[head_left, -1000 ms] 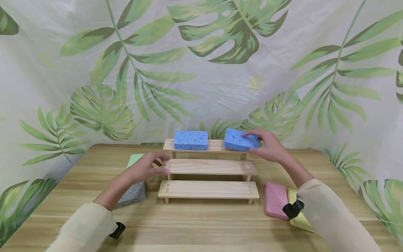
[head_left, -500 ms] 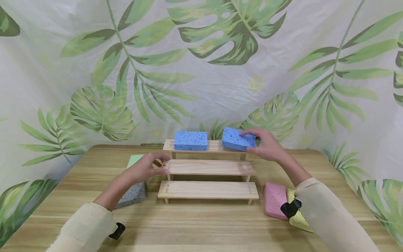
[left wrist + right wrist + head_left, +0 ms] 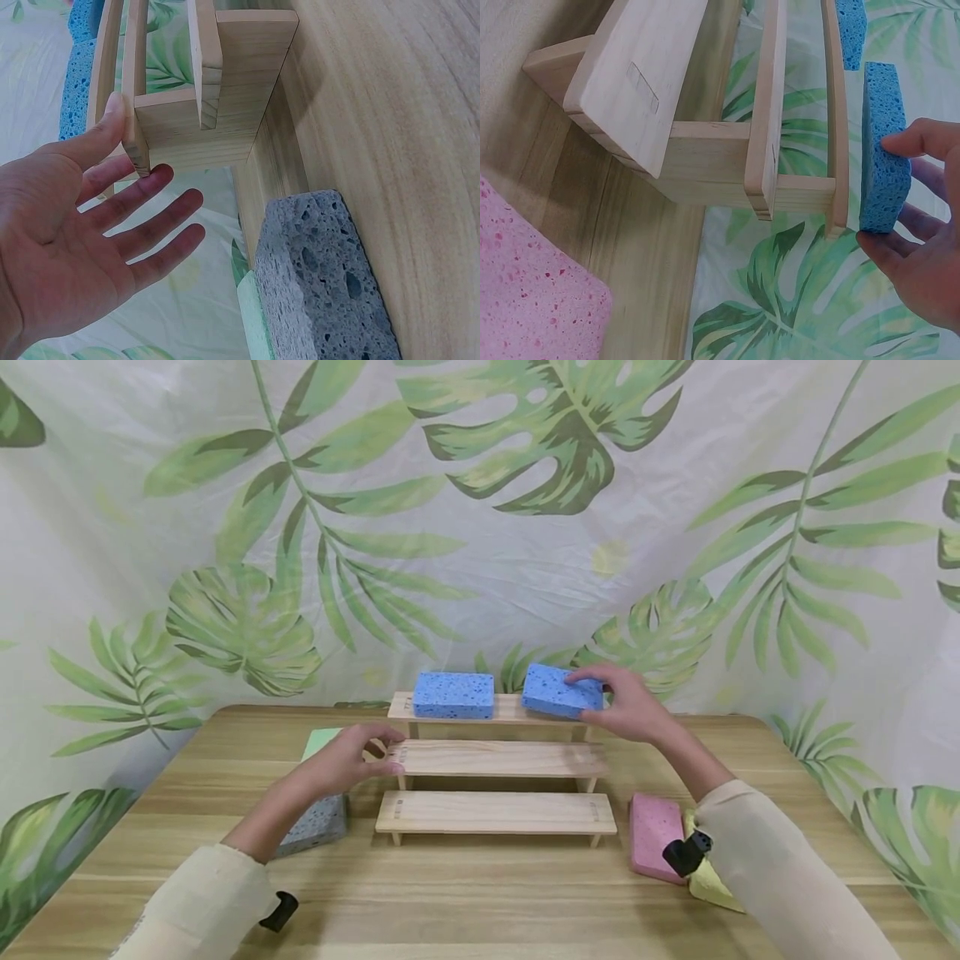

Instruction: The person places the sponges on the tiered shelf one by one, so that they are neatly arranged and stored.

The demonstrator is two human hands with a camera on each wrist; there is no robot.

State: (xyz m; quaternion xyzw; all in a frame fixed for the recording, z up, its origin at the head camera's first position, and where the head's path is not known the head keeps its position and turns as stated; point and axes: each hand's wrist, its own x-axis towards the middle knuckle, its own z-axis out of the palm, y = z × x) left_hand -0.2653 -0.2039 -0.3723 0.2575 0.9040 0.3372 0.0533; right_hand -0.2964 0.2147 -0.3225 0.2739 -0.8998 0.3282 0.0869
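Observation:
A three-step wooden stand (image 3: 495,812) is in the middle of the table. My left hand (image 3: 347,762) holds the left end of its middle step, thumb on top and fingertips beneath in the left wrist view (image 3: 97,202). One blue sponge (image 3: 453,695) lies on the top step at the left. My right hand (image 3: 626,703) grips a second blue sponge (image 3: 557,691) over that step's right part. In the right wrist view, a narrow gap shows between this sponge (image 3: 883,150) and the step (image 3: 838,150).
A grey sponge (image 3: 318,823) and a light green one (image 3: 320,740) lie left of the stand. Right of it are a pink sponge (image 3: 655,835) and a yellow one (image 3: 712,887), partly behind the right sleeve. A leaf-patterned cloth (image 3: 525,577) hangs behind the table.
My right hand has shifted slightly left with the second blue sponge, closer to the first one. The left hand stays on the middle step.

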